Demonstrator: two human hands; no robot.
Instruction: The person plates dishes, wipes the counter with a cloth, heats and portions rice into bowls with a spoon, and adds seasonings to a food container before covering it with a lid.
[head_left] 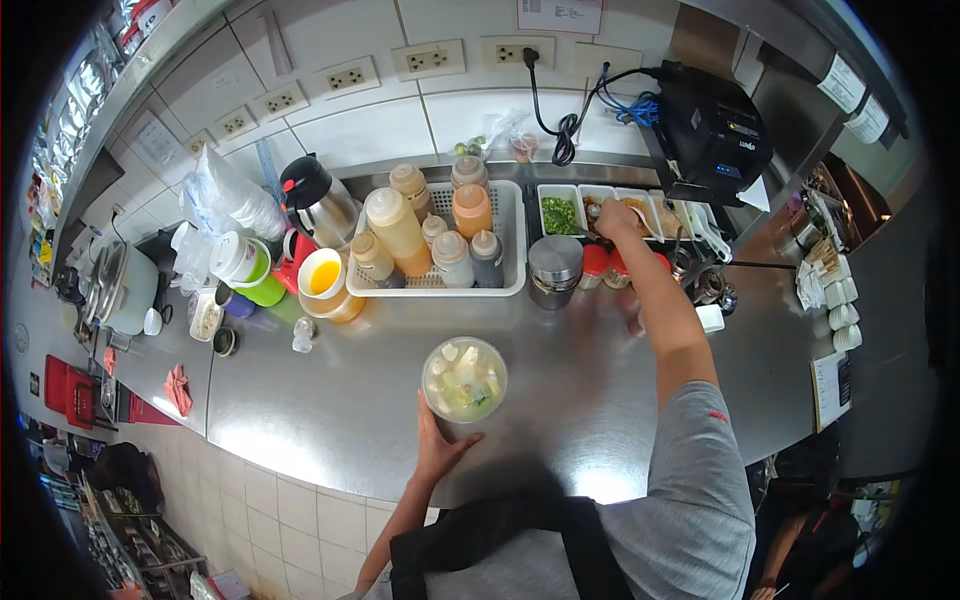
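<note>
A clear round plastic bowl (464, 380) with pale chunks and some green leaf in it stands on the steel counter. My left hand (440, 445) curves around its near left side, fingers against the wall and thumb spread along the near edge. My right hand (617, 220) reaches far forward over the row of topping containers (638, 203), its fingers closed and pointing down. What they hold, if anything, is hidden. Just left of that hand is a container of chopped green onion (560, 214). Red-lidded jars (594, 262) and a steel-lidded canister (555, 268) stand below the forearm.
Several squeeze bottles (398, 228) fill a white basket (510, 240) at the back. Left of it are a thermos jug (322, 195) and a tub of yellow liquid (325, 275). A black printer (712, 130) with cables hangs at the back right. Another person's arm (785, 550) shows at lower right.
</note>
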